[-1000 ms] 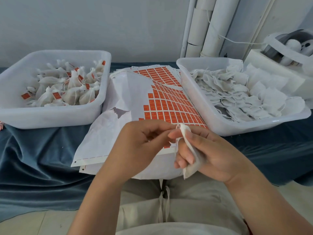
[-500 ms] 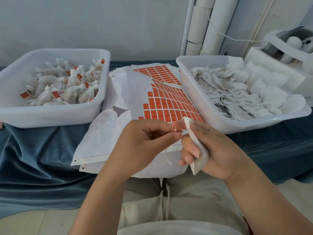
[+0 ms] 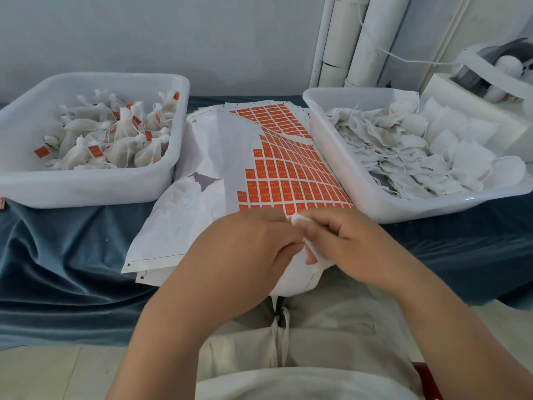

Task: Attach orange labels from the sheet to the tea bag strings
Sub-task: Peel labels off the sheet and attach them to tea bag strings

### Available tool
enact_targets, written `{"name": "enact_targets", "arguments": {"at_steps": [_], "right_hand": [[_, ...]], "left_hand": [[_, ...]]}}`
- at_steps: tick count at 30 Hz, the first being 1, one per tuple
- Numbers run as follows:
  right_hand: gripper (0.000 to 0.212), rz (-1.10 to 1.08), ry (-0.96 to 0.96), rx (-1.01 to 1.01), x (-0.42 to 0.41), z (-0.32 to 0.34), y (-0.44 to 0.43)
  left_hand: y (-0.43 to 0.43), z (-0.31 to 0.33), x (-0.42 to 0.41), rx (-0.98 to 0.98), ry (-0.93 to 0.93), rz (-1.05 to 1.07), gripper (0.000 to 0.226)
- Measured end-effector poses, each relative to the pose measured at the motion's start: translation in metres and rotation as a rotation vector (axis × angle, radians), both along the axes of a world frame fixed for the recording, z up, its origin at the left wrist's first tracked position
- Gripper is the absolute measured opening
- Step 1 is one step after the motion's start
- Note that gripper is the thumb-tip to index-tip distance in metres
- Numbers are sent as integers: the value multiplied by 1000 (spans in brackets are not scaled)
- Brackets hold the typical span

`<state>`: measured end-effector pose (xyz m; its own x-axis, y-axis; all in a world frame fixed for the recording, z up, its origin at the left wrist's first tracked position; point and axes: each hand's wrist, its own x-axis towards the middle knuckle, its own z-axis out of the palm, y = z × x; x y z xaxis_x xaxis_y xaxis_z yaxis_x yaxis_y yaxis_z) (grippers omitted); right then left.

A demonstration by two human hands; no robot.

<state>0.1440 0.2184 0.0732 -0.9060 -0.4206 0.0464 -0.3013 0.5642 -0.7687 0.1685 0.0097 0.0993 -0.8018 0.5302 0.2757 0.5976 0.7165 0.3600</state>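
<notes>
Hands meet low over a person's lap, at the near edge of a counter (image 3: 57, 255) draped in blue cloth. The right grip (image 3: 346, 243) is closed around a white tea bag (image 3: 297, 219), fingers curled over it so that only its top corner and a lower flap show. Held this way, the bag's top is offered to the other hand. The left grip (image 3: 248, 243) sits touching it on the left, fingers curled inward as if pinching at the bag's top, likely working a string or a label. Its knuckles face the camera, so I cannot tell what, if anything, it has hold of. No string and no loose label can be made out.

Just beyond both grips lies the label sheet (image 3: 219, 151), within easy reach. Orange labels (image 3: 291, 183) fill its right part; the left part is bare backing, probably peeled.

Beyond and left of the left grip stands 1 white tub (image 3: 86, 192) of bags with orange tags, seemingly the finished pile. Beyond and right of the right grip, a second tub (image 3: 403, 210) holds plain white bags, seemingly the supply. A white machine (image 3: 490, 73) past that tub is cut off by the frame edge.
</notes>
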Motion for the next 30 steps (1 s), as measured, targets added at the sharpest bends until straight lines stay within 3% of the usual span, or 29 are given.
{"name": "enact_targets", "arguments": {"at_steps": [2,5,7,12,18,30], "right_hand": [[44,75,-42,117,2,2,0],[39,205,-201,110,7,1,2],[34,280,-281,-13,10,0,2],[36,374,-360,-549,7,-5,-2],[35,470,-359,-819,-4,-17,-3],[38,435,-377,-872,-9,-21,0]], "left_hand": [[-4,2,0,5,53,-14,24],[-12,1,-4,148,84,-7,12],[-15,0,-9,269,72,0,9],[-14,-8,-15,451,32,-43,15],[-3,-12,-8,638,16,82,10],[-8,-4,-11,429,150,-101,19]]}}
